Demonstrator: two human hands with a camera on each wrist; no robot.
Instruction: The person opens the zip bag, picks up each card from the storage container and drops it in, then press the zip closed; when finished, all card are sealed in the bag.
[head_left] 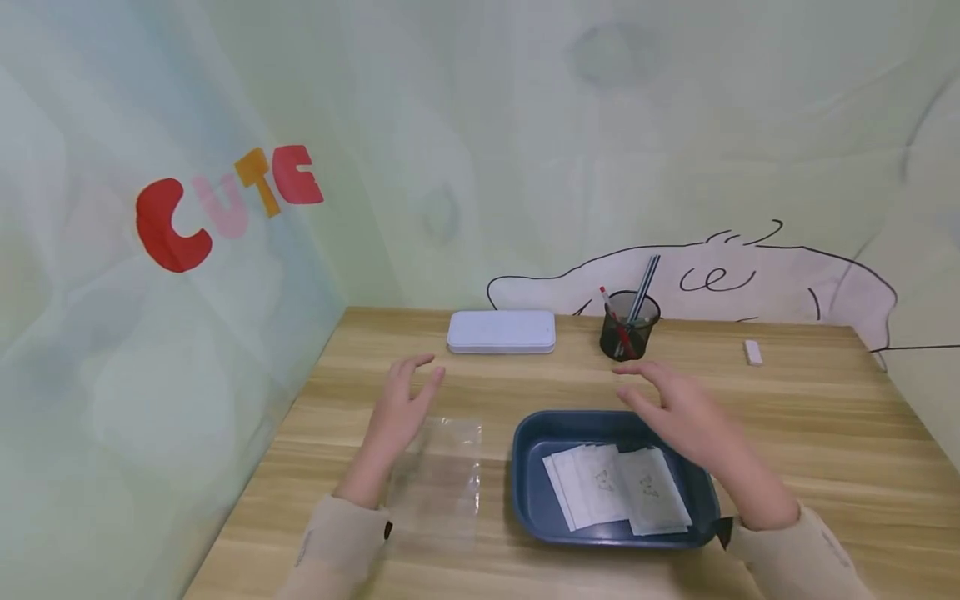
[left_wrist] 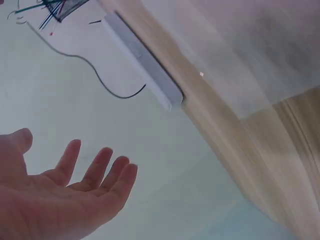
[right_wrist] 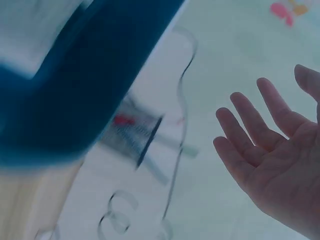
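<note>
My left hand (head_left: 397, 410) hovers over the table beside a clear plastic bag (head_left: 438, 487), its fingers loosely bent with nothing in them. In the left wrist view the palm (left_wrist: 65, 200) faces up with the fingers spread. My right hand (head_left: 686, 417) is above the far right side of a dark blue tray (head_left: 527, 475). Its fingers are apart and hold nothing, as the right wrist view of the hand (right_wrist: 280, 155) also shows. Several flat white packets (head_left: 588, 487) with a small printed drawing lie overlapping inside the tray.
A pale pencil case (head_left: 501, 332) lies at the table's back edge. To its right stands a black mesh pen cup (head_left: 630, 329) with pens and pencils. A small white eraser-like block (head_left: 753, 352) lies back right. A printed cloth wall rises behind and at left.
</note>
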